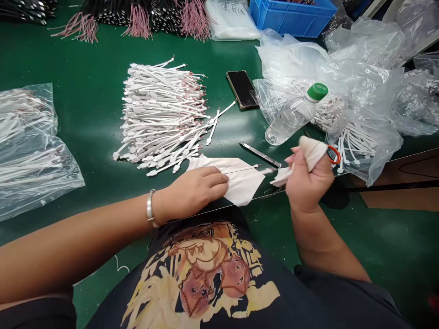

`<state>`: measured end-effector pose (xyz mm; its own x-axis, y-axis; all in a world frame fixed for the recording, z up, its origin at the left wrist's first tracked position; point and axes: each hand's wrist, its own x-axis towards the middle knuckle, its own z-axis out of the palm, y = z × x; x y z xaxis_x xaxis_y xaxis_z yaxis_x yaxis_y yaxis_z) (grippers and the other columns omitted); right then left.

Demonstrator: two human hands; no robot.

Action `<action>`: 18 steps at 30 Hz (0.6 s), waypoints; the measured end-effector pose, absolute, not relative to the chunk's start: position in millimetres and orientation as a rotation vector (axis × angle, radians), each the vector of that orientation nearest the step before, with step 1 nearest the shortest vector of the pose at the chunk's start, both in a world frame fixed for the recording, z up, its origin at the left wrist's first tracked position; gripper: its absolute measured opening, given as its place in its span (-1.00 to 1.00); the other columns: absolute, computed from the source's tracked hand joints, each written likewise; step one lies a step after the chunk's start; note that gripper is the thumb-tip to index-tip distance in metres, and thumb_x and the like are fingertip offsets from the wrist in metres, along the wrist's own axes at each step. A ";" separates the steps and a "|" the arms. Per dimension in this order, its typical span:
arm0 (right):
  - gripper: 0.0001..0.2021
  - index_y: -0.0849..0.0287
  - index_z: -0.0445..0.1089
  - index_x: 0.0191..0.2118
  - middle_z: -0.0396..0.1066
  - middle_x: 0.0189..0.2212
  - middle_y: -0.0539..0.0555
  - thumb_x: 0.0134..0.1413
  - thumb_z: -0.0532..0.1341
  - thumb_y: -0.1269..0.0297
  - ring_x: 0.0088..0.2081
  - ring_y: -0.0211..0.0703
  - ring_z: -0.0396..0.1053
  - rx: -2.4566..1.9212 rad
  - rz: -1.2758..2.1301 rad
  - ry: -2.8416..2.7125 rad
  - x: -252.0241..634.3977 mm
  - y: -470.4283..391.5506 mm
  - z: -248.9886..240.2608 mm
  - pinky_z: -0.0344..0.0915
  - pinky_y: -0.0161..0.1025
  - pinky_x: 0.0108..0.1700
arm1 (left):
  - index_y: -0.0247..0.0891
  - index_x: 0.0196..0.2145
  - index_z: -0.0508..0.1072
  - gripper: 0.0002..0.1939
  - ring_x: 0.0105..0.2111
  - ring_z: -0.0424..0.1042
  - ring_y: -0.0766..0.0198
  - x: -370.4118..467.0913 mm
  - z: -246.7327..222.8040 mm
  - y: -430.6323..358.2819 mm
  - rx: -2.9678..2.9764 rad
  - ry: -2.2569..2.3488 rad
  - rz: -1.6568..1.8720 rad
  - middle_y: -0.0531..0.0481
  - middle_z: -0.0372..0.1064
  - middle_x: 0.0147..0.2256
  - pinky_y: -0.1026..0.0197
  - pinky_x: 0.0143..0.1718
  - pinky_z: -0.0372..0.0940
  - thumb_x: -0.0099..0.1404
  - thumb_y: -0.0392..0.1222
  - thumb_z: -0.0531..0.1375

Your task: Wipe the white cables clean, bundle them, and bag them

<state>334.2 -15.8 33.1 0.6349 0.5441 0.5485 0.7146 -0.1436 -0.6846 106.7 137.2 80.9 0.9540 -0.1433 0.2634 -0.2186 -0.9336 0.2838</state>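
Observation:
My left hand (207,187) lies palm down at the table's front edge, fingers together, pinning a thin white cable on a white cloth (244,180). The cable's tip (255,166) sticks out to the right over the cloth. My right hand (307,180) is closed around another folded white cloth (313,153), raised a little above the table. A loose corner of it hangs toward the cable tip, where a pale streak is blurred. Beyond the left hand lies a big pile of white cables (164,114) with connectors.
A silver pen-like tool (259,154), a phone (243,89) and a green-capped bottle (291,116) lie beyond my hands. Clear bags of cables (360,141) crowd the right; another bag (30,183) lies left. An orange ring (334,154) shows behind my right hand. A blue crate (291,18) stands behind.

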 end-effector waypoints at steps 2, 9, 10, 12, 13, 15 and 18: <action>-0.68 0.12 0.29 0.03 0.36 -0.30 0.10 0.23 -0.01 0.19 -0.42 -0.18 0.35 -1.825 -0.280 -0.881 344.8 -23.6 40.6 0.34 -0.11 -0.34 | -0.28 -0.13 0.43 -0.72 -0.10 0.38 0.14 111.7 59.9 139.5 2.808 -0.264 0.260 -0.18 0.44 -0.10 0.06 -0.05 0.30 0.34 -0.33 -0.03; -0.73 0.10 0.43 -0.11 0.37 -0.22 0.14 0.14 0.06 0.45 -0.21 -0.10 0.34 -1.818 -0.166 -1.613 319.2 -29.3 57.9 0.30 -0.15 -0.18 | -0.24 -0.16 0.45 -0.77 -0.24 0.36 0.18 93.5 59.4 137.0 2.855 0.068 0.323 -0.13 0.45 -0.21 0.09 -0.18 0.27 0.33 -0.25 0.03; -0.72 0.11 0.44 -0.14 0.37 -0.23 0.14 0.14 0.05 0.48 -0.20 -0.11 0.31 -1.786 -0.103 -1.763 311.0 -25.3 57.8 0.28 -0.17 -0.17 | -0.25 -0.21 0.47 -0.78 -0.28 0.34 0.20 93.6 59.7 136.3 2.846 0.107 0.317 -0.12 0.44 -0.26 0.11 -0.23 0.26 0.33 -0.24 0.03; -0.73 0.13 0.44 -0.19 0.37 -0.26 0.14 0.15 0.03 0.48 -0.21 -0.12 0.26 -1.756 -0.014 -1.986 296.5 -15.6 54.9 0.24 -0.20 -0.16 | -0.26 -0.25 0.47 -0.79 -0.31 0.31 0.21 96.1 57.9 134.5 2.812 0.135 0.313 -0.11 0.42 -0.29 0.15 -0.26 0.24 0.33 -0.23 0.04; -0.75 0.14 0.44 -0.21 0.36 -0.29 0.13 0.17 0.03 0.46 -0.22 -0.12 0.24 -1.757 0.003 -2.065 290.9 -10.7 52.4 0.22 -0.21 -0.17 | -0.26 -0.26 0.47 -0.79 -0.31 0.30 0.22 97.6 56.4 133.5 2.794 0.134 0.312 -0.11 0.41 -0.30 0.16 -0.26 0.24 0.34 -0.24 0.03; -0.77 0.14 0.44 -0.24 0.32 -0.35 0.11 0.19 0.03 0.41 -0.27 -0.12 0.18 -1.786 -0.001 -2.173 283.1 -3.1 46.2 0.17 -0.21 -0.22 | -0.27 -0.27 0.47 -0.78 -0.30 0.29 0.22 100.1 53.6 131.6 2.763 0.136 0.298 -0.10 0.39 -0.30 0.17 -0.25 0.24 0.34 -0.24 0.03; -0.79 0.13 0.42 -0.26 0.25 -0.40 0.09 0.20 0.03 0.38 -0.32 -0.13 0.10 -1.807 -0.066 -2.264 278.3 1.9 38.5 0.07 -0.21 -0.30 | -0.29 -0.30 0.47 -0.77 -0.30 0.28 0.23 101.5 52.4 130.3 2.743 0.158 0.242 -0.10 0.37 -0.32 0.17 -0.25 0.23 0.34 -0.26 0.01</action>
